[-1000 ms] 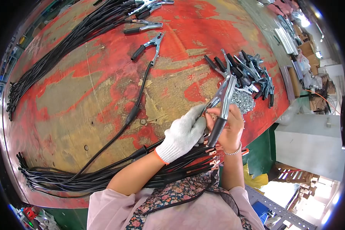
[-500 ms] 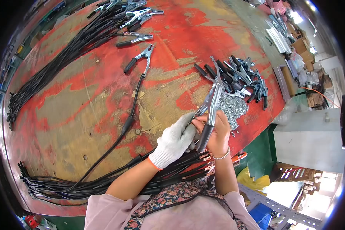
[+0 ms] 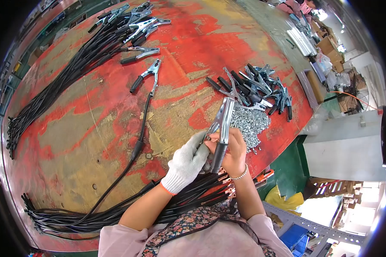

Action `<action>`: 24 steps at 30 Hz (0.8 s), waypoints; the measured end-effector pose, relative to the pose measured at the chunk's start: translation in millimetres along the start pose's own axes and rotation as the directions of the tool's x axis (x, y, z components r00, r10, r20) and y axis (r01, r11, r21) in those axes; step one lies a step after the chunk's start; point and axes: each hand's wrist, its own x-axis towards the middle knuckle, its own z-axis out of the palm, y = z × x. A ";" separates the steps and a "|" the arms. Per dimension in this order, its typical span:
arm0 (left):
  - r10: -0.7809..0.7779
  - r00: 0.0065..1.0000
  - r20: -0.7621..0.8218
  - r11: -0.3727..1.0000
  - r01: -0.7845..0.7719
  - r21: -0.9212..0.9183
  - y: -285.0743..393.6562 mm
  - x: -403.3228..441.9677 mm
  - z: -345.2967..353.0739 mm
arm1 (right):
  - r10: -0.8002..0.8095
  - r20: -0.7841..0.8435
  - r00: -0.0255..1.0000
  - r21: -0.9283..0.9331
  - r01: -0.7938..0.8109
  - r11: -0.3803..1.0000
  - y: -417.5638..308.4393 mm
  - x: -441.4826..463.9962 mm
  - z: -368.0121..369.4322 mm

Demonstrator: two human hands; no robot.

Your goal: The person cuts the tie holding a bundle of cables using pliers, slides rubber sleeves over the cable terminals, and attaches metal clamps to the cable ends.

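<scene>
In its white glove, my left hand [image 3: 186, 160] is closed on one arm of a metal spring clamp [image 3: 225, 122], hiding much of that arm. The clamp has black handle sleeves, and its jaws point away from me. My bare right hand [image 3: 234, 152] pinches thumb and finger against the clamp near the glove; whatever sits between those fingertips is too small to make out. Just beyond the right hand is a heap of small silvery screws [image 3: 248, 124]. A bundle of black cables [image 3: 193, 197] with copper-coloured ends passes below both hands.
More loose clamps [image 3: 257, 83] are piled behind the screws. On the left, one clamp [image 3: 151, 75] is joined to a black cable [image 3: 137, 147]. A cable bundle with clamps [image 3: 73, 64] spreads across the far left of the worn red table [image 3: 116, 103]. Another person [image 3: 302, 7] is at far right.
The tabletop things shift slightly left in view. The held clamp has turned somewhat more upright, and both hands stay on it.
</scene>
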 end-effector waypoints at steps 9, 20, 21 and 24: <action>-0.008 0.998 0.064 0.985 0.018 -0.169 -8.0 -0.9 -1.6 | -0.165 0.058 0.985 -0.027 0.167 0.986 9.7 -7.3 -10.6; 0.058 0.998 0.026 0.991 -0.055 -0.124 -5.3 -1.6 -1.3 | -0.288 0.086 0.954 -0.120 0.297 0.947 17.6 -7.3 -16.7; 0.056 0.998 0.028 0.991 -0.052 -0.123 -4.6 -2.3 -1.8 | -0.284 0.086 0.955 -0.121 0.293 0.948 12.1 -5.8 -16.8; -0.001 1.000 0.010 0.998 0.001 -0.066 -0.4 -3.6 -3.3 | -0.258 0.122 0.959 -0.106 0.271 0.957 1.9 -1.0 -15.5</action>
